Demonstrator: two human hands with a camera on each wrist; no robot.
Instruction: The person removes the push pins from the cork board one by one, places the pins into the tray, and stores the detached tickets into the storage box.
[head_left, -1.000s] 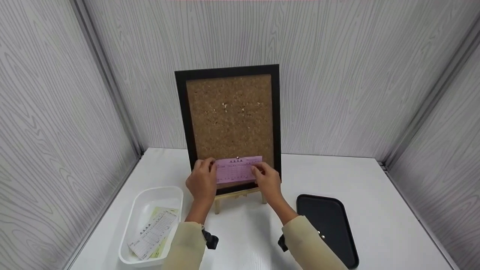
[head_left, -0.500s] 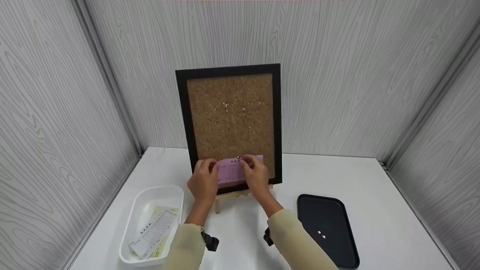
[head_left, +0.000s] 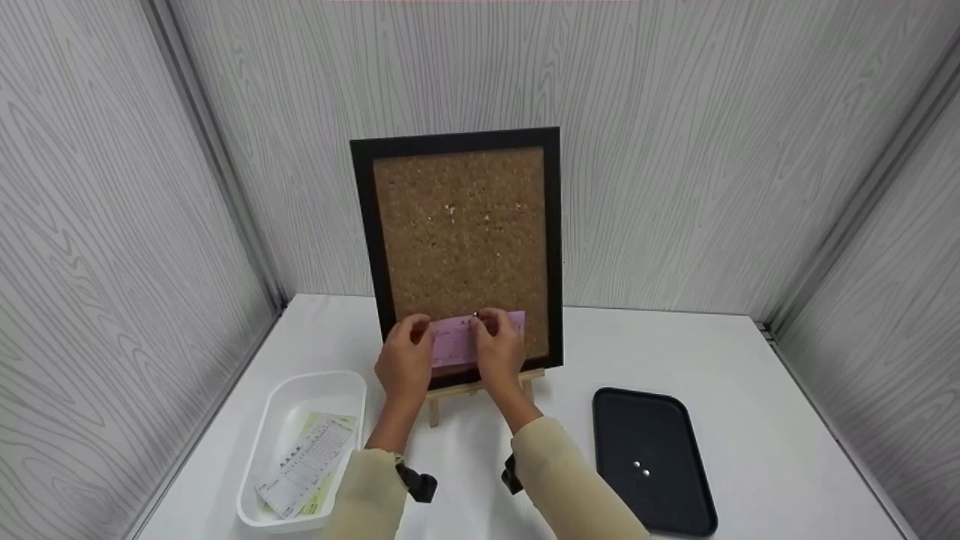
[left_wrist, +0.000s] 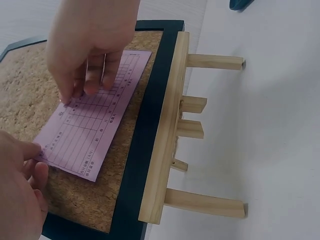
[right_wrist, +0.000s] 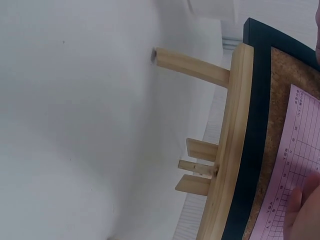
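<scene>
A pink printed slip (head_left: 452, 342) lies against the lower part of a framed corkboard (head_left: 465, 247). At the slip's top edge sits a small shiny thumbtack (head_left: 475, 314). My left hand (head_left: 405, 366) pinches the slip's left edge, thumb and finger at its corner in the left wrist view. My right hand (head_left: 500, 356) reaches across the front of the slip, with thumb and fingertips pinching the tack and hiding most of it. The right wrist view catches only part of that hand (right_wrist: 305, 210) over the printed lines.
A wooden easel (left_wrist: 165, 135) props up the board. To the left, a white tray (head_left: 251, 465) holds a white slip (head_left: 307, 469) over a yellow one (head_left: 324, 491). On the right is a black tray (head_left: 652, 427) with two tacks (head_left: 641, 469).
My right hand has let go of the slip's right edge and moved left to the tack at the top. The left hand stays at the left edge.
</scene>
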